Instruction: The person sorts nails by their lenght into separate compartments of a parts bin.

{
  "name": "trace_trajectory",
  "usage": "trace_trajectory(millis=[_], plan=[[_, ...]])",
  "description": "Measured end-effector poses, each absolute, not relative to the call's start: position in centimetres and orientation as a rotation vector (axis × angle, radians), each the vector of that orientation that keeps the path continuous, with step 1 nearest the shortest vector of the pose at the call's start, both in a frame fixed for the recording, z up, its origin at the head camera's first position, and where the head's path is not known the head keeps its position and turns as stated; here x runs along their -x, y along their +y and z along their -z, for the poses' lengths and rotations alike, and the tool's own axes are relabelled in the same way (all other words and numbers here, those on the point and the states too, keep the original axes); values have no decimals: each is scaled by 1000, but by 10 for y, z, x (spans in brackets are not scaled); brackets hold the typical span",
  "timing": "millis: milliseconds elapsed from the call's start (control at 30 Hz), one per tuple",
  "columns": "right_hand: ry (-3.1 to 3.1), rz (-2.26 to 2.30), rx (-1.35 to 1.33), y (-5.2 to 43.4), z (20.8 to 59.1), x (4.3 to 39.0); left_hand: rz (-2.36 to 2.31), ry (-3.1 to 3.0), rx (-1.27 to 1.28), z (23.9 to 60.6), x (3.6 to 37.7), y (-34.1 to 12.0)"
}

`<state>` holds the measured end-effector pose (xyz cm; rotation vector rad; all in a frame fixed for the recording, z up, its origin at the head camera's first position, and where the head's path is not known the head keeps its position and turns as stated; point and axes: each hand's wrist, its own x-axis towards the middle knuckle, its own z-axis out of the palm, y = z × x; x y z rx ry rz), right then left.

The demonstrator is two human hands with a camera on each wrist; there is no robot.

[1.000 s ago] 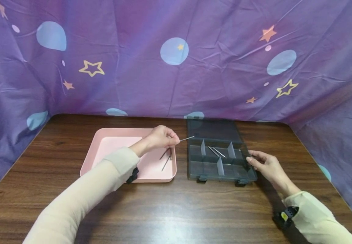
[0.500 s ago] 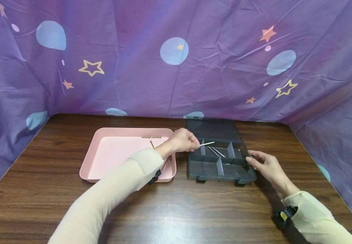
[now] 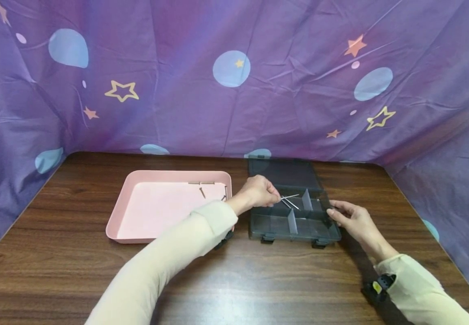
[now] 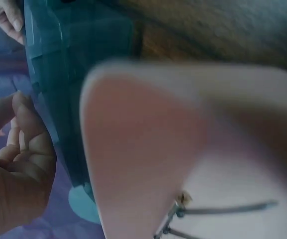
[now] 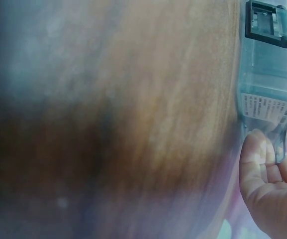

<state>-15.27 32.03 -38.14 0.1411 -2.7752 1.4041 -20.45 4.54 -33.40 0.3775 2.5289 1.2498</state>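
Observation:
My left hand [image 3: 260,192] pinches a thin silver nail [image 3: 293,196] between thumb and fingertips. It hangs low over the back row of a dark translucent compartment box [image 3: 272,228], its tip pointing right. Two more silver nails [image 3: 293,205] lie in the back middle compartment and overlap the held one in the head view. The right hand [image 3: 358,221] grips the box's right side, thumb at the rim; the right wrist view shows its fingers [image 5: 252,159] at the corner near a white label [image 5: 266,108]. In the left wrist view the left fingertips face the box, and the nail is hidden.
A pink tray [image 3: 153,212] stands left of the box, with several brownish screws [image 3: 202,192] and nails towards its right end. The box's lid [image 3: 285,174] lies open at the back. Two latches [image 3: 268,239] stick out in front. A purple cloth [image 3: 177,113] hangs behind the table.
The left hand has moved right from above the tray's right edge to the box's back middle compartment, carrying the nail. The right hand stays on the box.

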Motion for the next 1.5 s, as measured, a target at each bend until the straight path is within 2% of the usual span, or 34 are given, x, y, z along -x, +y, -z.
trace_trajectory(millis=[933, 1233, 1500], plan=[[-2855, -1340, -89, 320, 379, 153, -1248, 2587, -447, 342, 197, 50], [-2841, -1336, -116, 321, 380, 154, -1582, 2328, -343, 342, 189, 18], [-2814, -1360, -138, 321, 382, 154, -1634, 2324, -256, 347, 181, -33]])
